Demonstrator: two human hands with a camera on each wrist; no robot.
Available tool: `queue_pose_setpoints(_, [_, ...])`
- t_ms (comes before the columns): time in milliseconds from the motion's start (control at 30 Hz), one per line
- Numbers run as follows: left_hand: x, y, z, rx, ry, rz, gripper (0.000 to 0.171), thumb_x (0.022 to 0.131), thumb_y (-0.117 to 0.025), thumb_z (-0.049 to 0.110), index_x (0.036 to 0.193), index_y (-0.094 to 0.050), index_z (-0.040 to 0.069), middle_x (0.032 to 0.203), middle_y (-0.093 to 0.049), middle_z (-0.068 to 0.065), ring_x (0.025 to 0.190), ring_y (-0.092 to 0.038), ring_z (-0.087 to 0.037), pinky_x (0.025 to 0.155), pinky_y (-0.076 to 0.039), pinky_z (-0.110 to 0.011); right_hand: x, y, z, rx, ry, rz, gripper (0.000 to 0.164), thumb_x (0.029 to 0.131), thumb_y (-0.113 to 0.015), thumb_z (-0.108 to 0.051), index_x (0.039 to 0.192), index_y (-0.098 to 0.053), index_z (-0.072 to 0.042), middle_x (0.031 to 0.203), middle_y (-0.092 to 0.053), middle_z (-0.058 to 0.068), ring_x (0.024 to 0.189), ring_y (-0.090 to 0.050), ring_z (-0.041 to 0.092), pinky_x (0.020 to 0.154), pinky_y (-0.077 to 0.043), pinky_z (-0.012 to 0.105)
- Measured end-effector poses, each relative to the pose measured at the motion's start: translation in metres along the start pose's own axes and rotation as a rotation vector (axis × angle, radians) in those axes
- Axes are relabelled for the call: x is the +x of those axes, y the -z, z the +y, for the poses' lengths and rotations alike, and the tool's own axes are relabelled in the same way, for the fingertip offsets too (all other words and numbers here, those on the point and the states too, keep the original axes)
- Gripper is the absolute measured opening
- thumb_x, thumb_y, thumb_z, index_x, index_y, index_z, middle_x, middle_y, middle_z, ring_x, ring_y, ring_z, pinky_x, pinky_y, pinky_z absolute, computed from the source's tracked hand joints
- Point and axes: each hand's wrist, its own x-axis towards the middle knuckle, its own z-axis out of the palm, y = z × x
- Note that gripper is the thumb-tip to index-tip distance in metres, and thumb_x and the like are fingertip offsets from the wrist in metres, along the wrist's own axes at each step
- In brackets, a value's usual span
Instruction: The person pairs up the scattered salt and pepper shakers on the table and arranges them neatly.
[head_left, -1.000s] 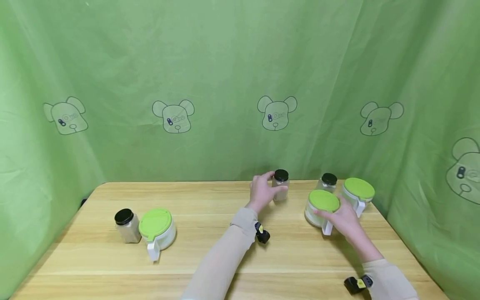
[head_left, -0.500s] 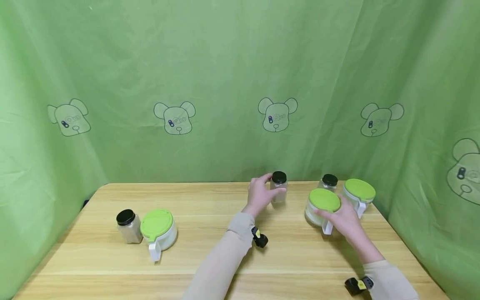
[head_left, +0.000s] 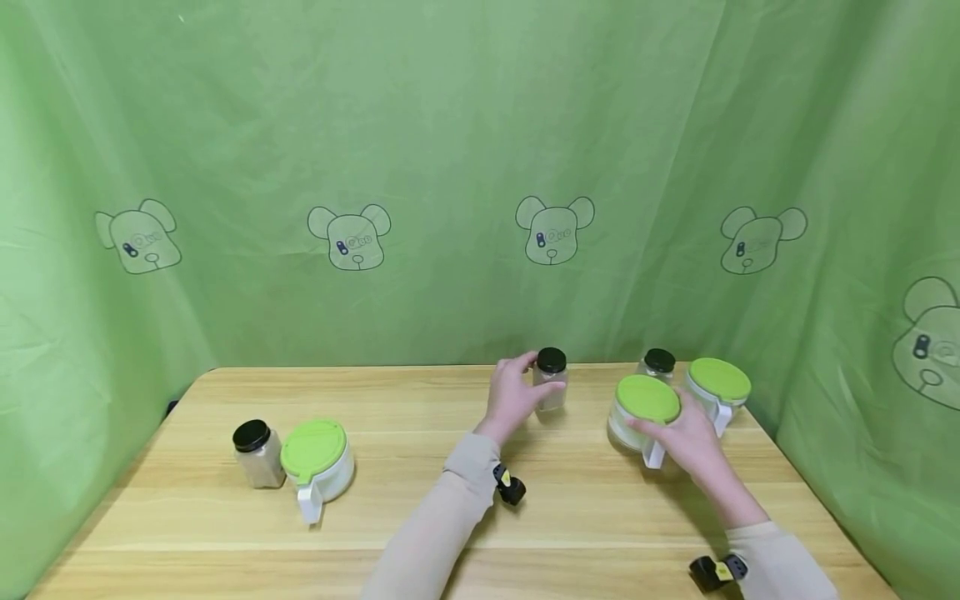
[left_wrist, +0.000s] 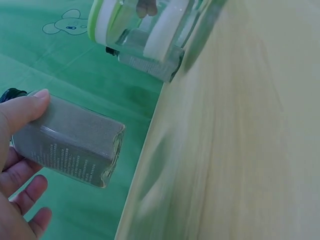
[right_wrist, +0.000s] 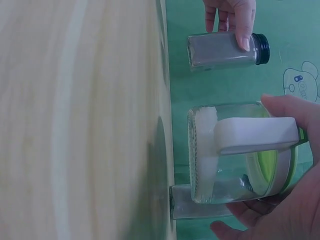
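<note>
My left hand [head_left: 512,398] pinches a square glass spice jar [head_left: 553,376] with a black screw lid, thumb on one side and fingers on the other. In the left wrist view this spice jar [left_wrist: 72,140] holds greyish powder, and a gap shows between its base and the table. My right hand [head_left: 688,435] grips a round glass seasoning jar [head_left: 648,400] near its green lid. The right wrist view shows white contents at the bottom of that seasoning jar [right_wrist: 204,155] and its white handle; its base is off the table.
Behind the held seasoning jar stands another black-lidded jar [head_left: 660,360], partly hidden, beside a second green-lidded jar [head_left: 718,379]. On the left of the wooden table [head_left: 420,417] a black-lidded jar [head_left: 259,463] stands next to a green-lidded jar [head_left: 313,450]. A green curtain [head_left: 450,125] hangs behind.
My left hand has carried the spice jar a little to the left and closer to me. The right hand and its seasoning jar have hardly moved.
</note>
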Motion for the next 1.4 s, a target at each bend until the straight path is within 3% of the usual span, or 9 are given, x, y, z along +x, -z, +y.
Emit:
queue_pose_setpoints(333, [-0.007,0.007,-0.008,0.038,-0.041,0.013,0.068,0.075,-0.081,0.042,0.131,-0.060,0.011,0.120,-0.067,-0.006,0.111,-0.057,-0.022,0.096,-0.048,-0.039,-0.001,-0.001,-0.003,0.003,0.002,-0.014,0.102,0.079,-0.079,-0.039,0.146,-0.022,0.012,0.140,-0.037,0.038,0.124,-0.042,0.052,0.102,-0.035,0.067])
queue_pose_setpoints(567, [-0.012,0.016,-0.007,0.043,-0.065,-0.002,0.069,0.075,-0.081,0.040,0.133,-0.058,0.009,0.120,-0.067,-0.008,0.113,-0.059,-0.029,0.096,-0.048,-0.041,-0.002,-0.001,-0.008,-0.003,-0.001,-0.023,0.102,0.079,-0.078,-0.038,0.147,-0.021,0.011,0.141,-0.035,0.039,0.125,-0.040,0.053,0.103,-0.034,0.068])
queue_pose_setpoints(867, [-0.018,0.021,-0.009,0.059,-0.090,0.018,0.067,0.073,-0.083,0.039,0.130,-0.061,0.012,0.117,-0.068,-0.005,0.108,-0.059,-0.021,0.098,-0.044,-0.042,-0.004,-0.002,-0.008,0.004,0.011,-0.015,0.100,0.079,-0.079,-0.036,0.146,-0.022,0.012,0.140,-0.035,0.039,0.125,-0.040,0.053,0.103,-0.033,0.068])
queue_pose_setpoints(1033, [-0.019,0.023,-0.012,0.048,-0.102,0.017,0.062,0.072,-0.084,0.037,0.125,-0.064,0.014,0.110,-0.069,-0.002,0.102,-0.059,-0.016,0.095,-0.045,-0.035,-0.002,-0.002,-0.007,-0.006,0.001,-0.035,0.102,0.080,-0.078,-0.037,0.147,-0.019,0.013,0.141,-0.033,0.040,0.125,-0.039,0.054,0.104,-0.033,0.068])
queue_pose_setpoints(1200, [-0.021,0.026,-0.010,0.019,-0.100,0.016,0.064,0.072,-0.085,0.035,0.127,-0.063,0.011,0.111,-0.067,-0.004,0.100,-0.059,-0.015,0.090,-0.048,-0.030,-0.001,-0.003,-0.007,-0.011,-0.007,-0.040,0.104,0.080,-0.078,-0.039,0.148,-0.017,0.012,0.143,-0.031,0.040,0.127,-0.037,0.054,0.104,-0.032,0.068])
queue_pose_setpoints(1400, [-0.024,0.030,-0.007,-0.015,-0.094,0.016,0.065,0.072,-0.085,0.030,0.129,-0.061,0.007,0.116,-0.062,-0.005,0.100,-0.058,-0.016,0.090,-0.051,-0.033,-0.003,-0.004,-0.006,0.005,0.008,-0.030,0.104,0.080,-0.078,-0.040,0.148,-0.019,0.012,0.143,-0.033,0.039,0.126,-0.040,0.053,0.104,-0.033,0.068])
